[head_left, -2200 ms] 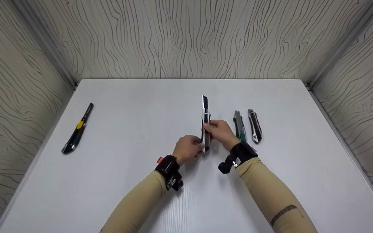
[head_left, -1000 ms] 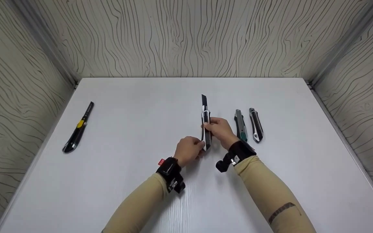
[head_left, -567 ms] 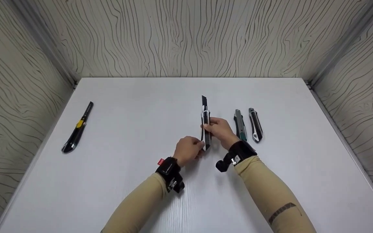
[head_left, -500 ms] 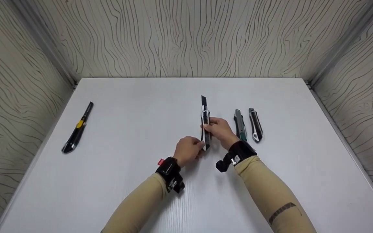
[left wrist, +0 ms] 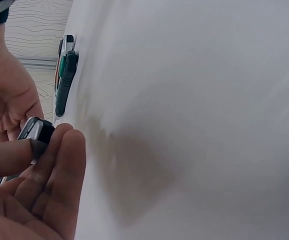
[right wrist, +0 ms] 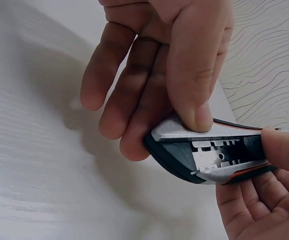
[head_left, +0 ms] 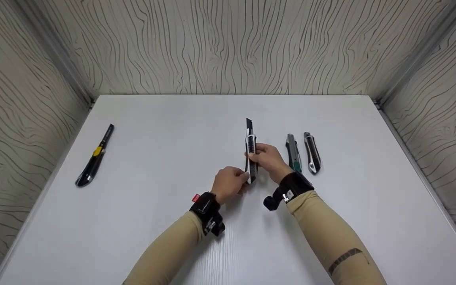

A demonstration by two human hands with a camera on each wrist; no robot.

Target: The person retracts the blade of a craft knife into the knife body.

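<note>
A utility knife (head_left: 252,169) with a silver and black handle points away from me in the head view, its dark blade (head_left: 249,124) out. My right hand (head_left: 272,161) grips the middle of the handle, thumb on the slider. With my left hand (head_left: 228,184) I pinch the tail end between thumb and fingers. In the right wrist view the left thumb (right wrist: 197,95) presses on the tail of the handle, and the right thumb (right wrist: 287,149) lies over the slot. The left wrist view shows only the knife's tail (left wrist: 40,132); fingers hide much of the rest.
To the right lie a grey and green utility knife (head_left: 293,152) and a silver and black utility knife (head_left: 312,154). A black and yellow utility knife (head_left: 93,162) lies far left, blade out. Patterned walls (head_left: 228,47) border the white table (head_left: 164,130).
The blade has drawn back into the handle a little, and less of it shows now. The right thumb has slid slightly toward the tail. Both hands keep their hold.
</note>
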